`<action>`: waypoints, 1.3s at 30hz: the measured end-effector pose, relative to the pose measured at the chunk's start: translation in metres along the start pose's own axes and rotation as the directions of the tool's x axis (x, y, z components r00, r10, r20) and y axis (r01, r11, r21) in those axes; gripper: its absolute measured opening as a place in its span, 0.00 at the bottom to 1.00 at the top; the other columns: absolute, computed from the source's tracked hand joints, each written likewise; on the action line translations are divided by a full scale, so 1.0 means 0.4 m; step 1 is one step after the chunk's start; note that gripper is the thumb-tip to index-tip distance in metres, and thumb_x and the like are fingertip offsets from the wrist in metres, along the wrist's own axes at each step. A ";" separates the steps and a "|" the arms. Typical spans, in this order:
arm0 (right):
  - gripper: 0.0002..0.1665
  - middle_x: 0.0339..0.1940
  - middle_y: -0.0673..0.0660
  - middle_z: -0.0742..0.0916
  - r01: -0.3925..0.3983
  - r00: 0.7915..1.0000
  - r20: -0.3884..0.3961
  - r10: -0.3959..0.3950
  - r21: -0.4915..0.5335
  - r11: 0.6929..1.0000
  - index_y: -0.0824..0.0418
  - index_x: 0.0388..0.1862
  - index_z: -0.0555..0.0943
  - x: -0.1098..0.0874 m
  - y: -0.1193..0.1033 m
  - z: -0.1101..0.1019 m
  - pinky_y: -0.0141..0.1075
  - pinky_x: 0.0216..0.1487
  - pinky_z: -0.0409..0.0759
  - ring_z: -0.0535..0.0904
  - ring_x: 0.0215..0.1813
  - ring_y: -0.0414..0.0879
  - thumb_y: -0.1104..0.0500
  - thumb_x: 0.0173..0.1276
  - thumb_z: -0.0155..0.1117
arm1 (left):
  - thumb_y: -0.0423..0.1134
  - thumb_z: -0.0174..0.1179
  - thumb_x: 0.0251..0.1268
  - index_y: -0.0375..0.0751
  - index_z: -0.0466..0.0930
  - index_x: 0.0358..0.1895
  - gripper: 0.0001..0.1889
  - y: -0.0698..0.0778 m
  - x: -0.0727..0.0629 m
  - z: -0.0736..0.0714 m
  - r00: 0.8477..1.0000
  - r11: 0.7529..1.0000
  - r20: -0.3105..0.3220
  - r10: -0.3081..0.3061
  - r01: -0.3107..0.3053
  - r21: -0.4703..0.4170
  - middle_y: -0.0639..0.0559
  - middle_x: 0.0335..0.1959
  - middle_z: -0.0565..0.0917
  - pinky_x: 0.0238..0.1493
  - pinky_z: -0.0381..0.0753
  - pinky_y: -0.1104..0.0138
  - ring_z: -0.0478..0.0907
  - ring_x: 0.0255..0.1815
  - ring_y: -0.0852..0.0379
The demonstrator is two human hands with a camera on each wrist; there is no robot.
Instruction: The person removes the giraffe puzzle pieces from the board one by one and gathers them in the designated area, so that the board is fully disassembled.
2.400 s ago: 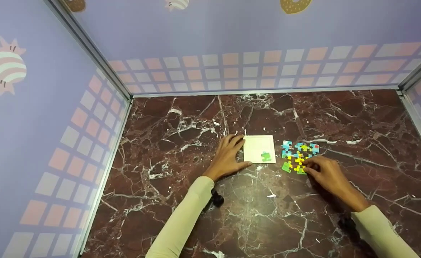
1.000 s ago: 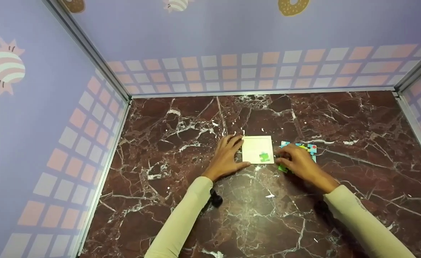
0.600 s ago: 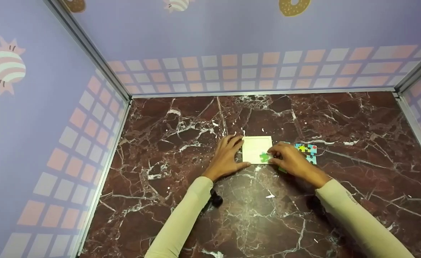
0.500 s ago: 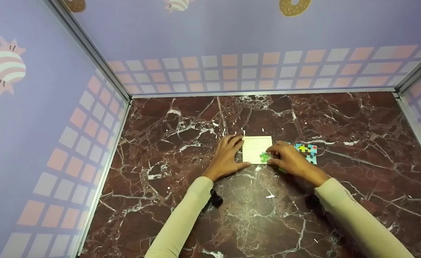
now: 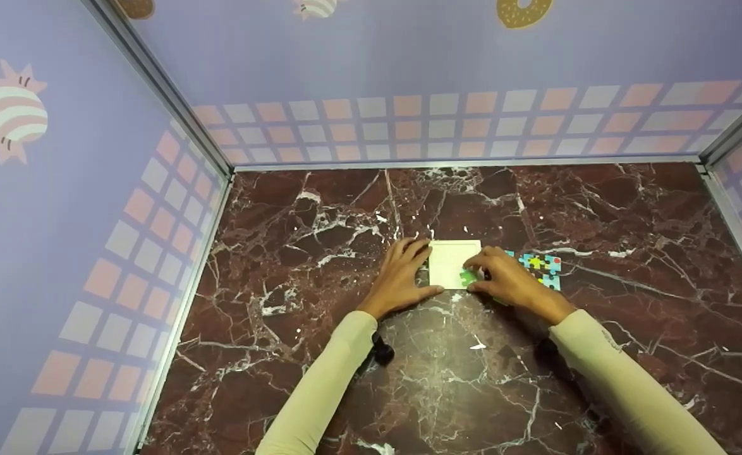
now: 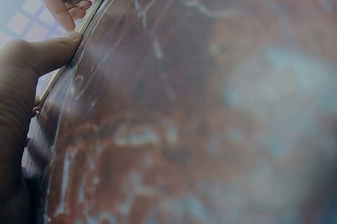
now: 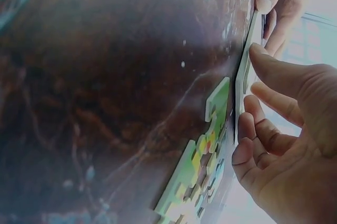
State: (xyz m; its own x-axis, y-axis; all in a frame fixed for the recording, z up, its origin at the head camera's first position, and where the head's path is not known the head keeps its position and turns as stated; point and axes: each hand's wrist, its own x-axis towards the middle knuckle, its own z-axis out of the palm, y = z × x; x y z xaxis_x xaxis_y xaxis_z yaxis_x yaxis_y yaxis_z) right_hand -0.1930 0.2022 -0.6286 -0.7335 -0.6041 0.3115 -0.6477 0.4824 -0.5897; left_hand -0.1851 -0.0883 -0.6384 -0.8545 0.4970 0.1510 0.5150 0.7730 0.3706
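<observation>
A shallow square wooden puzzle tray (image 5: 450, 256) lies flat on the dark marbled table. My left hand (image 5: 397, 278) holds its left side, thumb on the near edge and fingers by the far left corner. In the tray's near right corner is a green jigsaw piece (image 5: 467, 278), partly covered by my right hand (image 5: 504, 278). The thumb and index finger there pinch at this piece; their contact is largely hidden. Just right of the tray lie several colourful jigsaw pieces (image 5: 538, 262), some behind my right hand. In the right wrist view, green-edged pieces (image 7: 181, 179) lie beside the tray.
Patterned lilac walls (image 5: 371, 126) bound the table at the back and both sides. The marbled tabletop (image 5: 447, 379) stretches toward me between my sleeves. A small black object (image 5: 382, 351) sits by my left wrist.
My right hand has moved left from the loose pieces to the tray's near right corner, now reaching farther over the green piece. My left hand has stayed on the tray.
</observation>
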 end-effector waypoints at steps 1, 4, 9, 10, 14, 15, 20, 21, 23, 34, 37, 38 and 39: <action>0.22 0.40 0.59 0.85 -0.007 1.000 0.005 0.007 -0.005 1.000 0.67 0.50 0.90 0.002 -0.012 -0.006 0.46 0.40 0.78 0.78 0.40 0.53 0.60 0.60 0.87 | 0.71 0.71 0.66 0.43 0.72 0.83 0.50 0.001 0.000 -0.001 1.000 1.000 -0.001 -0.001 0.001 -0.002 0.50 0.85 0.68 0.88 0.54 0.42 0.57 0.86 0.41; 0.22 0.39 0.61 0.85 -0.049 0.998 0.037 0.051 -0.042 0.998 0.69 0.51 0.89 0.009 -0.047 -0.021 0.50 0.43 0.79 0.78 0.41 0.55 0.62 0.61 0.87 | 0.71 0.71 0.66 0.43 0.72 0.83 0.50 0.003 0.000 -0.002 1.000 1.000 0.006 -0.008 0.008 0.002 0.51 0.85 0.68 0.88 0.53 0.42 0.57 0.86 0.42; 0.22 0.41 0.62 0.86 -0.100 0.992 0.074 0.107 -0.082 0.992 0.70 0.52 0.89 0.013 -0.066 -0.029 0.52 0.46 0.80 0.79 0.43 0.56 0.62 0.64 0.86 | 0.71 0.71 0.67 0.44 0.72 0.83 0.50 0.005 0.002 -0.003 1.000 1.000 0.017 -0.012 0.012 0.017 0.50 0.85 0.68 0.89 0.52 0.43 0.57 0.86 0.42; 0.22 0.41 0.62 0.86 -0.100 0.992 0.073 0.106 -0.081 0.992 0.70 0.53 0.89 0.013 -0.065 -0.029 0.53 0.47 0.80 0.79 0.44 0.56 0.62 0.63 0.86 | 0.71 0.71 0.67 0.44 0.72 0.83 0.50 0.005 0.002 -0.004 1.000 1.000 0.017 -0.011 0.011 0.020 0.50 0.85 0.68 0.89 0.51 0.43 0.57 0.87 0.41; 0.22 0.40 0.62 0.86 -0.064 0.997 0.042 0.066 -0.054 0.996 0.68 0.51 0.90 0.009 -0.046 -0.018 0.53 0.45 0.79 0.79 0.43 0.57 0.62 0.61 0.86 | 0.71 0.71 0.67 0.44 0.72 0.83 0.50 0.004 0.002 -0.005 1.000 1.000 0.016 -0.010 0.009 0.022 0.50 0.85 0.68 0.89 0.50 0.43 0.57 0.87 0.41; 0.22 0.40 0.61 0.86 -0.057 0.998 0.035 0.058 -0.047 0.997 0.67 0.51 0.90 0.006 -0.032 -0.011 0.51 0.44 0.78 0.78 0.43 0.56 0.61 0.60 0.87 | 0.71 0.70 0.67 0.43 0.71 0.84 0.50 0.004 0.002 -0.005 1.000 1.000 0.016 -0.008 0.008 0.022 0.50 0.86 0.68 0.89 0.50 0.43 0.57 0.87 0.41; 0.21 0.40 0.53 0.85 -0.039 0.999 0.006 0.040 -0.033 0.999 0.60 0.50 0.90 -0.008 0.047 0.030 0.45 0.42 0.75 0.77 0.43 0.50 0.57 0.60 0.87 | 0.71 0.70 0.68 0.42 0.71 0.84 0.50 0.005 0.001 -0.007 1.000 1.000 0.012 0.003 -0.003 0.014 0.49 0.86 0.67 0.89 0.50 0.42 0.57 0.87 0.40; 0.21 0.40 0.54 0.85 -0.050 0.998 0.021 0.050 -0.038 0.998 0.61 0.50 0.90 -0.005 0.039 0.025 0.46 0.43 0.75 0.77 0.43 0.51 0.57 0.60 0.87 | 0.71 0.70 0.68 0.42 0.71 0.84 0.50 0.005 0.001 -0.006 1.000 1.000 0.010 0.005 -0.005 0.014 0.49 0.86 0.67 0.89 0.50 0.42 0.57 0.87 0.40; 0.20 0.41 0.54 0.86 -0.080 0.996 0.045 0.082 -0.051 0.995 0.62 0.49 0.90 0.002 0.012 0.012 0.46 0.44 0.76 0.77 0.44 0.51 0.58 0.60 0.87 | 0.71 0.70 0.68 0.42 0.71 0.84 0.50 0.005 0.001 -0.005 1.000 1.000 0.006 0.006 -0.006 0.014 0.49 0.86 0.68 0.89 0.50 0.42 0.57 0.87 0.40; 0.22 0.39 0.59 0.87 -0.145 0.985 0.084 0.148 -0.037 0.989 0.67 0.45 0.89 0.010 -0.070 -0.024 0.53 0.47 0.79 0.79 0.44 0.55 0.60 0.56 0.89 | 0.71 0.69 0.68 0.43 0.71 0.84 0.50 0.002 0.000 -0.003 1.000 1.000 0.016 0.002 -0.002 0.005 0.49 0.86 0.67 0.89 0.50 0.42 0.56 0.87 0.41; 0.21 0.39 0.59 0.86 -0.175 0.982 0.067 0.176 -0.023 0.984 0.67 0.45 0.88 0.003 -0.073 -0.029 0.50 0.47 0.78 0.77 0.44 0.54 0.60 0.58 0.89 | 0.71 0.69 0.68 0.43 0.70 0.84 0.50 0.002 0.001 -0.003 1.000 1.000 0.018 0.001 -0.001 0.003 0.50 0.86 0.66 0.89 0.50 0.42 0.56 0.87 0.41; 0.21 0.39 0.59 0.86 -0.179 0.982 0.056 0.179 -0.020 0.984 0.67 0.45 0.88 0.000 -0.074 -0.032 0.50 0.48 0.78 0.77 0.43 0.54 0.61 0.59 0.89 | 0.72 0.69 0.68 0.43 0.70 0.84 0.50 0.002 0.001 -0.003 1.000 1.000 0.019 -0.001 0.001 0.002 0.50 0.86 0.66 0.89 0.50 0.42 0.56 0.87 0.41; 0.21 0.39 0.59 0.86 -0.184 0.982 0.046 0.184 -0.012 0.983 0.68 0.45 0.88 -0.004 -0.074 -0.035 0.49 0.48 0.77 0.77 0.44 0.54 0.61 0.59 0.89 | 0.72 0.69 0.68 0.43 0.71 0.84 0.50 0.002 0.001 -0.003 1.000 1.000 0.019 -0.002 0.002 0.003 0.50 0.86 0.66 0.89 0.50 0.42 0.56 0.87 0.41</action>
State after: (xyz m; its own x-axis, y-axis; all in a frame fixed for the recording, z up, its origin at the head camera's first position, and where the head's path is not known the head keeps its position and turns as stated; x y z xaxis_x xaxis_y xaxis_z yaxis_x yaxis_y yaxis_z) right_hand -0.1757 0.1977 -0.6014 -0.8299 -0.5335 0.1630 -0.5044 0.5929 -0.6277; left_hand -0.1851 -0.0879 -0.6370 -0.8543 0.5026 0.1328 0.5133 0.7752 0.3683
